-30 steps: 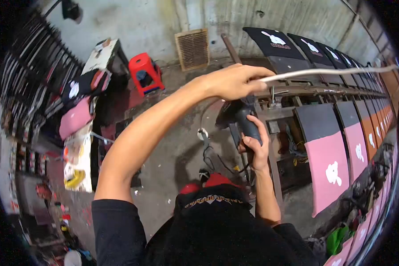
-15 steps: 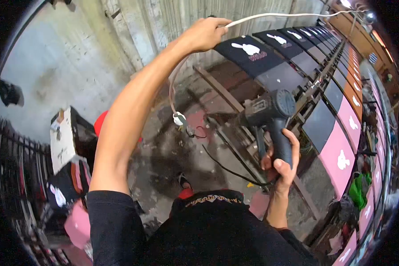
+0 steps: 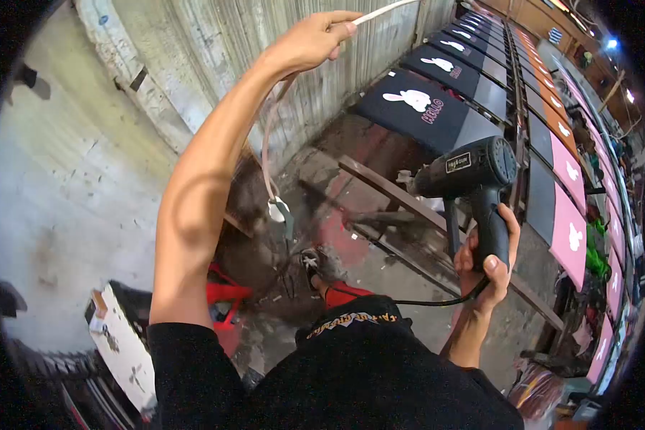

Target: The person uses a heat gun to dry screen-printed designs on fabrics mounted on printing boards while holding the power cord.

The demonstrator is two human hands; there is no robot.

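Raised at the upper left, my left hand is closed round a white cable. The cable runs off past the top edge and also hangs below the hand to a white plug connection in mid-air. My right hand grips the handle of a black heat gun, its nozzle pointing left. From the gun's handle a black cord curves away toward my body. Just beyond the gun lies a dark fabric panel printed with a white rabbit and "HELLO".
Long rows of boards carry more printed panels, including pink ones, along the right. A metal frame bar crosses low beneath them. On the left stand a stained wall, a white box and a red object.
My view has turned and shifted, so the wall and panels look nearer. The heat gun and right hand sit farther right in view. Both hands keep their holds.
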